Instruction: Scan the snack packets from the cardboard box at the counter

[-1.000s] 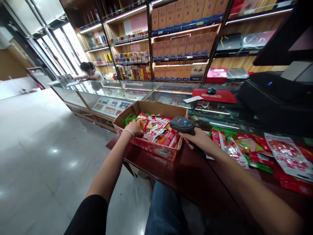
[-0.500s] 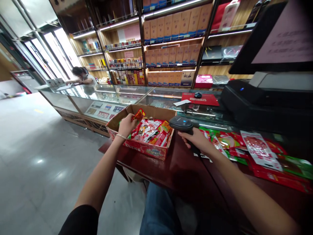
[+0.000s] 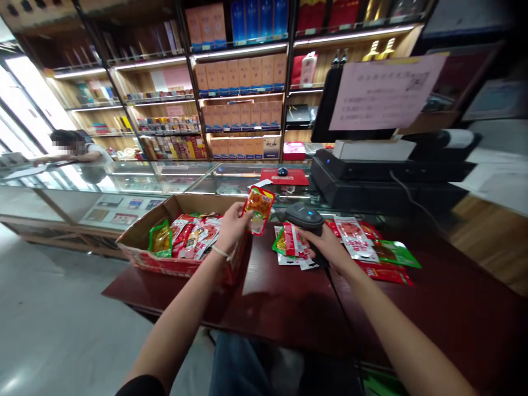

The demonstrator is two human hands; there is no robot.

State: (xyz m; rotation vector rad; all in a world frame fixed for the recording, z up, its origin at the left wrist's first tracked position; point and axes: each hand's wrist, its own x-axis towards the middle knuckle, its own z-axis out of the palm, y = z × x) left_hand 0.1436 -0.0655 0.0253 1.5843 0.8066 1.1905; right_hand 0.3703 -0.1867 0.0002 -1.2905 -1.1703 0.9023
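The left hand [image 3: 233,226] is pinching a red snack packet [image 3: 258,208] by its left edge, fingers closed on it, and holding it upright just left of the scanner [image 3: 306,216]. The right hand [image 3: 331,249] is clasping the scanner's handle. A cardboard box [image 3: 138,235] is sitting left of the left hand. Loose packets [image 3: 293,245] are lying against the right hand.

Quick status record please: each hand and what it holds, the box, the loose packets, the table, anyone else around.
left hand: holds a red snack packet upright, raised above the table
right hand: grips the barcode scanner, just right of the packet
cardboard box: open, on the table's left part, many packets inside
loose packets: lying flat on the table around the right hand
table: dark red wood
other person: at the far glass counter, left
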